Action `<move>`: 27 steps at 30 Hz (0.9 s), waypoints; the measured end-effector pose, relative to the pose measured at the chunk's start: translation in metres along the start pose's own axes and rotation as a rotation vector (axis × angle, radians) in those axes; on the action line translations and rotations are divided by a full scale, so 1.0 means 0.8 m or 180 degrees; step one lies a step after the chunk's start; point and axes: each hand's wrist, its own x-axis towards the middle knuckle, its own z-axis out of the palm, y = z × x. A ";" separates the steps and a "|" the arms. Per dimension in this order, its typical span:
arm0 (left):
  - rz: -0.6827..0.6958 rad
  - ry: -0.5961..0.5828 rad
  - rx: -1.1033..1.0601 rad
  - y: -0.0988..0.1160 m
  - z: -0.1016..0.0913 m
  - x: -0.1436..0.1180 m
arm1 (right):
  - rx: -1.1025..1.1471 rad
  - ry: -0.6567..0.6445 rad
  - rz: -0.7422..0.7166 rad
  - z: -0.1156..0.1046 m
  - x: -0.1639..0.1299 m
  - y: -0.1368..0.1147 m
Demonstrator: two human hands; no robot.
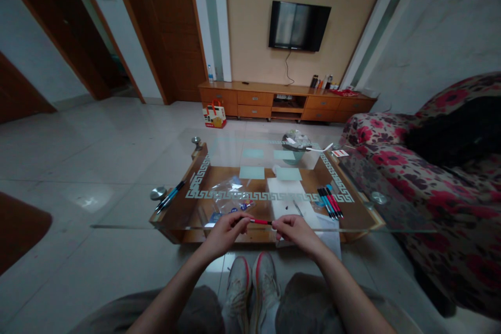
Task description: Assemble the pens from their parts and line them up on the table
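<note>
Left grip: the left hand (226,232) pinches one end of a red pen (260,222), fingers curled tight round its dark end.
Right grip: the right hand (294,230) pinches the other end of the same pen, thumb and forefinger closed on it.
Pen: held level between the two grips, just above the near edge of the glass desk (219,146), touching nothing else.
Doing it well: I judge that the hands are parting or joining the pen's pieces; keeping the barrel straight and both pinches close to the joint should stop small parts dropping onto the glass.
Just beyond the grips: a white paper pad (287,195) ahead of the right hand, a clear plastic bag (229,193) ahead of the left.
Right of the right grip: a row of red and blue pens (330,202) lying side by side.
Left of the left grip, further off: two dark pens (169,197) near the desk's corner.
Far beyond: a bowl (296,147) at the desk's far end, then a wooden TV cabinet (285,102).
</note>
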 end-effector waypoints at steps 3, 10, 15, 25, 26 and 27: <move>-0.0018 -0.0046 -0.0066 -0.002 0.000 0.001 | -0.0002 0.0058 -0.0045 -0.003 0.000 0.001; -0.0130 -0.0168 -0.0253 -0.009 0.005 0.001 | 0.0212 0.0313 -0.0385 -0.005 0.005 0.004; -0.0099 -0.0287 -0.0238 -0.006 0.005 0.000 | 0.0455 0.0583 -0.0519 -0.005 0.009 0.010; -0.0077 -0.0024 -0.0516 -0.010 0.005 0.004 | 0.1020 0.1306 -0.0657 -0.029 0.011 0.003; -0.0082 0.0001 -0.0535 -0.010 0.004 0.004 | 0.0826 0.1505 -0.0762 -0.036 0.015 0.008; -0.0089 0.0019 -0.0552 -0.010 0.004 0.004 | 0.0563 0.1726 -0.0903 -0.043 0.019 0.013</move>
